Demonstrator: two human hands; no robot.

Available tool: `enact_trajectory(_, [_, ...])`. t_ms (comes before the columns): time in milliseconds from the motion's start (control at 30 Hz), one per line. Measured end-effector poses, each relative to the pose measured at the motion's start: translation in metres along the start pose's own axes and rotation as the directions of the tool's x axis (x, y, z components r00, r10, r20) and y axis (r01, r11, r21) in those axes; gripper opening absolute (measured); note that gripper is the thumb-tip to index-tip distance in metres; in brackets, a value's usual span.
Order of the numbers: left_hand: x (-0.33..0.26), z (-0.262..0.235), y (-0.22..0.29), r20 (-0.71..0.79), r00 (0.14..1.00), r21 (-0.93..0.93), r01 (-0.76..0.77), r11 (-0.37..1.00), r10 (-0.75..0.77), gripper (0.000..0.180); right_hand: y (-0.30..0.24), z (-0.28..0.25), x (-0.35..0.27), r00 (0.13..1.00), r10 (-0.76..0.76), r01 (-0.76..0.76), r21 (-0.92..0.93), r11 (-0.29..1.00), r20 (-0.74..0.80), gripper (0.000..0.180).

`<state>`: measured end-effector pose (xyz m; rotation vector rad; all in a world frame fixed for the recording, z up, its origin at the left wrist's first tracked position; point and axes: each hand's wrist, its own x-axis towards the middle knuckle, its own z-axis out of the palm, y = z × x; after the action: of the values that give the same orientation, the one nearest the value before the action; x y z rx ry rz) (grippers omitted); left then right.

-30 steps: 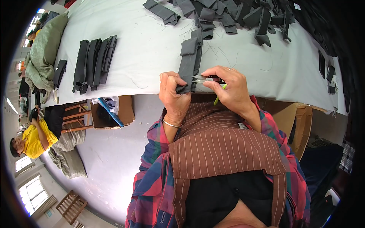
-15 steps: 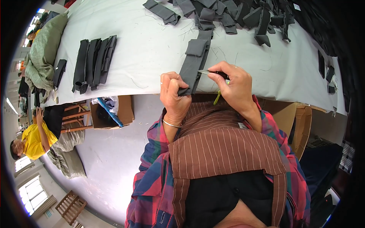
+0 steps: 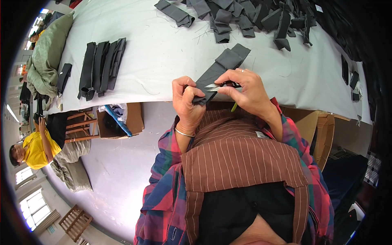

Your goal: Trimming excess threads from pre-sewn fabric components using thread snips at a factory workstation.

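A dark grey folded fabric strip point(image 3: 210, 70) slants away from me over the near edge of the white-covered table point(image 3: 159, 61). My left hand point(image 3: 187, 98) is closed on its near end, thumb and fingers pinching the cloth. In my right hand point(image 3: 243, 90) is a small pair of thread snips point(image 3: 213, 87), their pointed metal blades spread slightly apart and lying at the strip near my left fingers. A yellow-green tail point(image 3: 234, 107) hangs below the right hand.
Several dark strips point(image 3: 102, 67) lie side by side on the left of the table. A loose heap of grey pieces point(image 3: 245, 16) covers the far side. A green sack point(image 3: 51, 53) rests at far left. Below stand cardboard boxes point(image 3: 134, 118); a person in yellow point(image 3: 38, 149) is beyond.
The strip has swung so its far end points right and has come away from the heap. My right hand has moved slightly left and down, bringing the snips closer to my left fingers.
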<state>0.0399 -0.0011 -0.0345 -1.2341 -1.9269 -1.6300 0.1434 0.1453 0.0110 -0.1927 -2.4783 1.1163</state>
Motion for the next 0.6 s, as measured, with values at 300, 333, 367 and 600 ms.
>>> enact_trajectory(300, [0.003, 0.0, -0.002, -0.02, 0.999, 0.006, 0.045, 0.999, -0.045, 0.031, -0.001, -0.017, -0.002, 0.94, 0.324, -0.242, 0.885, 0.399, 0.11, 0.019])
enact_trajectory(333, [0.002, 0.0, -0.002, -0.03, 0.994, -0.024, 0.104, 0.994, -0.104, 0.031, 0.001, -0.02, -0.001, 0.942, 0.331, -0.212, 0.869, 0.447, 0.06, 0.019])
enact_trajectory(367, [0.002, 0.0, -0.002, -0.039, 0.986, -0.055, 0.162, 0.985, -0.164, 0.031, 0.004, -0.021, -0.001, 0.959, 0.281, -0.197, 0.808, 0.555, 0.041, 0.017])
enact_trajectory(600, [0.0, 0.001, -0.001, -0.024, 0.966, -0.042, 0.257, 0.965, -0.258, 0.034, -0.01, -0.001, -0.008, 0.97, 0.241, -0.217, 0.307, 0.927, -0.04, 0.013])
